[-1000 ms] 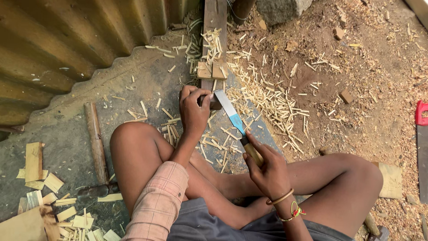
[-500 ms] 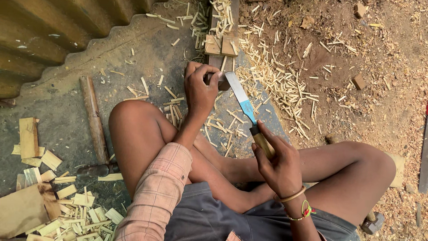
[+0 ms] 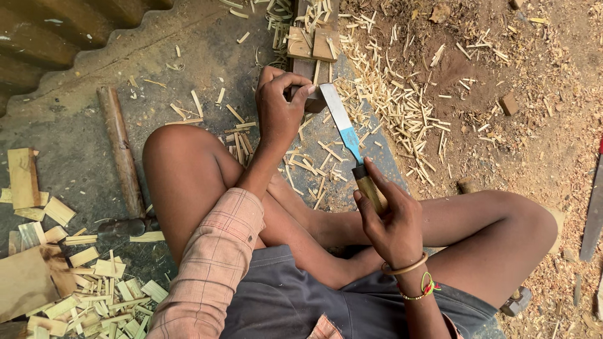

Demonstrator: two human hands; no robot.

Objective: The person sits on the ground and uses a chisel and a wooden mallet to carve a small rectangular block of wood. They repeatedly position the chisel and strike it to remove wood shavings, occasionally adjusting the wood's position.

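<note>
Knees folded cross-legged fill the lower middle of the frame, and just above the right knee the right hand (image 3: 391, 221) is closed around the wooden handle of a broad chisel (image 3: 344, 129), thumb and forefinger laid up along the handle toward the blade. From that hand the tool's long axis runs up and to the left: handle low and right, flat steel blade with a blue patch near the ferrule slanting toward the upper middle of the frame, its edge ending right beside the left hand's fingertips. The right wrist, wearing a bangle and a coloured thread, is bent so the handle tilts away from the body.

Farther out, the left hand (image 3: 281, 108) is the one nearer the work. Its arm, in a checked pink sleeve, reaches over the left knee, and its fingers are curled shut over a small dark wooden block (image 3: 309, 99), pinning it down from above; the thumb side faces the blade.

Thin pale wood splinters (image 3: 402, 107) lie scattered around and beyond the block, thickest to the upper right. Two small cut wood pieces (image 3: 313, 44) rest at the top centre. A long round-handled mallet (image 3: 122, 164) lies on the ground at left, well apart from both hands, with a heap of flat offcuts (image 3: 94, 289) at lower left.
</note>
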